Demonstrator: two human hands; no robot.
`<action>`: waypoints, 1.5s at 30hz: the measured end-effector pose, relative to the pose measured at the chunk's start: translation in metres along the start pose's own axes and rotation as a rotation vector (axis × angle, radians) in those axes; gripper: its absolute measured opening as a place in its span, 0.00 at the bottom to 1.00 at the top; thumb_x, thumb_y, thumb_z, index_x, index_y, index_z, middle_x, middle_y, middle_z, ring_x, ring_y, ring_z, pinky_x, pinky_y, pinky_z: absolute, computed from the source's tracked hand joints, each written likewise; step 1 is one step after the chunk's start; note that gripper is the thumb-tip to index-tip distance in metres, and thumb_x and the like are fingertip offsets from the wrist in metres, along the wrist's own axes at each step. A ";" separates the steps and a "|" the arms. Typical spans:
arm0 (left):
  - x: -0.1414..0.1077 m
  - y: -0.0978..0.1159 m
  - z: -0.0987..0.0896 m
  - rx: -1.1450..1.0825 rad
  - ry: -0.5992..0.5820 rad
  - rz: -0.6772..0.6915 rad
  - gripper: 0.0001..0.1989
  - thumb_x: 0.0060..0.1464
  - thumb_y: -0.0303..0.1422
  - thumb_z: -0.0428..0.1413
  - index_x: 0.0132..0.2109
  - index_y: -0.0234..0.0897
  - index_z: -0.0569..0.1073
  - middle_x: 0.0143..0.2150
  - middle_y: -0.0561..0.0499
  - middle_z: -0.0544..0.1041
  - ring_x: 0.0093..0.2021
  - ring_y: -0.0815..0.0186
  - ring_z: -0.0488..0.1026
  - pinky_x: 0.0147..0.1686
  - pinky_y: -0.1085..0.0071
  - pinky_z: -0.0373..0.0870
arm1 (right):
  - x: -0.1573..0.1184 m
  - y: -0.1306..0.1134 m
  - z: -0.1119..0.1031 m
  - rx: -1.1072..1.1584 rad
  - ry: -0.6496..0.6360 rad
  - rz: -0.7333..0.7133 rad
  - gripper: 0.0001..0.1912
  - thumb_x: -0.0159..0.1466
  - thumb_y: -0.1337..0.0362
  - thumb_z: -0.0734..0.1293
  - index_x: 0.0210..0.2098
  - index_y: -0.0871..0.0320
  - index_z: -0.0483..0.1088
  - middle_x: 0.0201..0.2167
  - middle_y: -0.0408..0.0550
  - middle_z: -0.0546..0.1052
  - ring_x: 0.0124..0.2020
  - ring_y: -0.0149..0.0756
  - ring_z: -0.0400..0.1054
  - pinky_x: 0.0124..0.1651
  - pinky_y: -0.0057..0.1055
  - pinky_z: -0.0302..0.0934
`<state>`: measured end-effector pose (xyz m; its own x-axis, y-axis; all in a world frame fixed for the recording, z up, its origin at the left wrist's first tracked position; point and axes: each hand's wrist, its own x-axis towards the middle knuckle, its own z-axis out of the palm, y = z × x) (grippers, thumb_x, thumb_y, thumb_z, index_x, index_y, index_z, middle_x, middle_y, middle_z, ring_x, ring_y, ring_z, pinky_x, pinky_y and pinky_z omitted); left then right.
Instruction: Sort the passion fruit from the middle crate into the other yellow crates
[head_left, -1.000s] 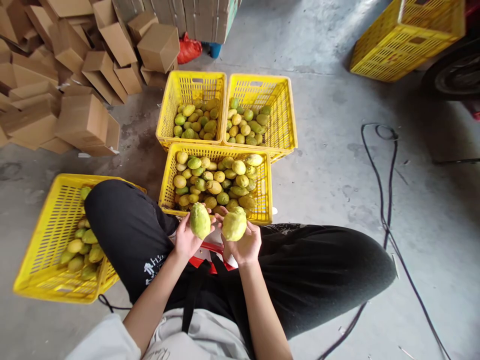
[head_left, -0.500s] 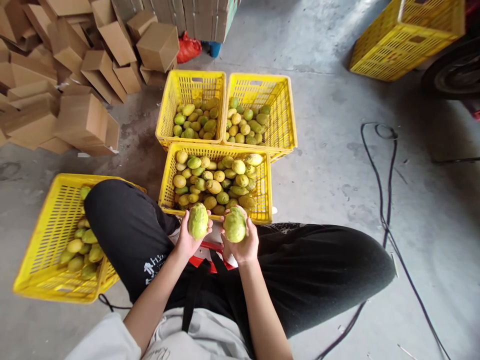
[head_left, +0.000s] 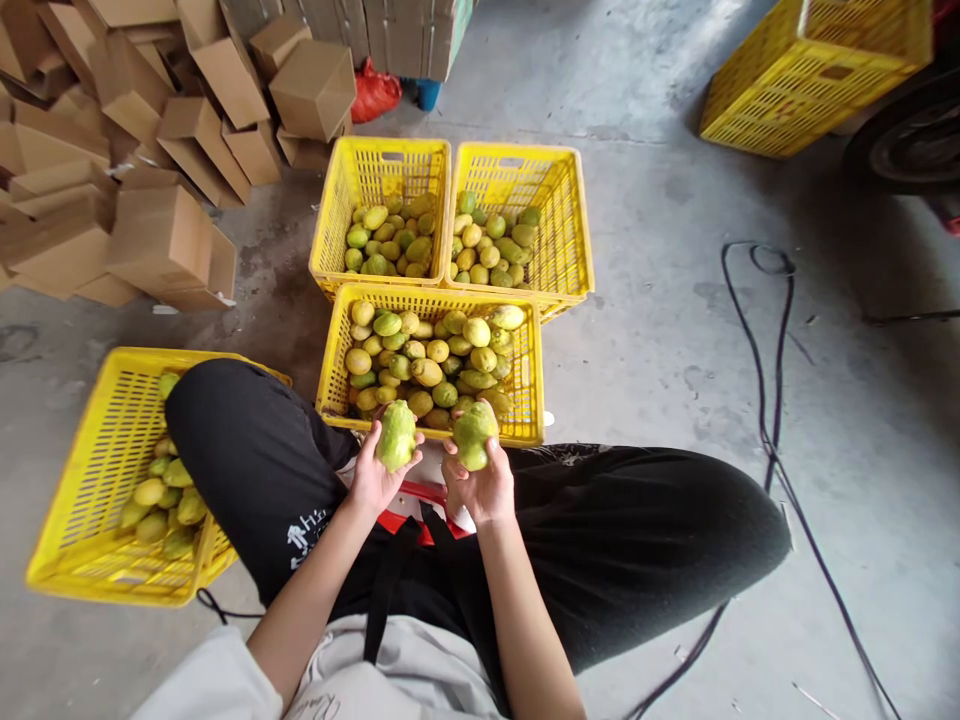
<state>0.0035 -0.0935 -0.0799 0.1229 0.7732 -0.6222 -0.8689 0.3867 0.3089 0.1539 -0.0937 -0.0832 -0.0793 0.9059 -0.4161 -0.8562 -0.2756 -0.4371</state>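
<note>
My left hand [head_left: 377, 476] is wrapped around a yellow-green, bumpy oval fruit [head_left: 396, 436], holding it upright between thumb and fingers. Level with it, my right hand [head_left: 484, 483] grips a second lumpy green fruit [head_left: 474, 436], with the fingers partly hidden behind it. Both fruits are held apart from each other over my lap, at the near edge of a yellow plastic crate [head_left: 534, 385]. Inside that crate lie many similar yellow and green fruits [head_left: 427, 372]. Something red and white between my legs is mostly covered by my hands and dark straps.
Two more yellow crates, one back left [head_left: 330, 200] and one back right [head_left: 576, 215], contain fruit. Another fruit crate [head_left: 79, 480] stands beside my left knee. Cardboard boxes [head_left: 161, 235] are heaped at upper left. A black cable [head_left: 780, 360] runs across the floor at right, below a yellow crate [head_left: 765, 95] and a wheel.
The fruit in my right hand has been turned and raised slightly, and my right fingers have shifted around it. My left hand has tilted its fruit a little.
</note>
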 end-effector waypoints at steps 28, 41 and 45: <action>0.000 -0.001 0.002 -0.007 -0.035 -0.030 0.17 0.62 0.35 0.50 0.56 0.39 0.73 0.45 0.46 0.78 0.41 0.60 0.76 0.36 0.67 0.71 | 0.001 0.001 0.000 -0.054 -0.002 0.052 0.23 0.56 0.53 0.71 0.50 0.51 0.70 0.41 0.46 0.76 0.36 0.38 0.73 0.25 0.26 0.66; -0.005 0.003 0.004 -0.041 -0.081 -0.033 0.20 0.57 0.39 0.54 0.56 0.41 0.72 0.45 0.46 0.76 0.38 0.64 0.72 0.36 0.69 0.70 | -0.002 -0.004 0.002 -0.027 0.023 0.053 0.28 0.57 0.51 0.71 0.55 0.38 0.62 0.47 0.43 0.75 0.42 0.42 0.74 0.37 0.39 0.71; -0.003 0.002 0.003 0.002 -0.129 -0.014 0.20 0.52 0.40 0.59 0.51 0.36 0.74 0.42 0.45 0.73 0.33 0.68 0.66 0.26 0.76 0.63 | -0.001 0.000 -0.003 -0.073 0.034 0.015 0.31 0.54 0.52 0.73 0.55 0.46 0.65 0.40 0.43 0.75 0.32 0.35 0.70 0.24 0.27 0.64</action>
<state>0.0032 -0.0931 -0.0750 0.1959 0.8260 -0.5285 -0.8657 0.3988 0.3025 0.1561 -0.0952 -0.0855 -0.0732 0.8904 -0.4492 -0.8153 -0.3128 -0.4873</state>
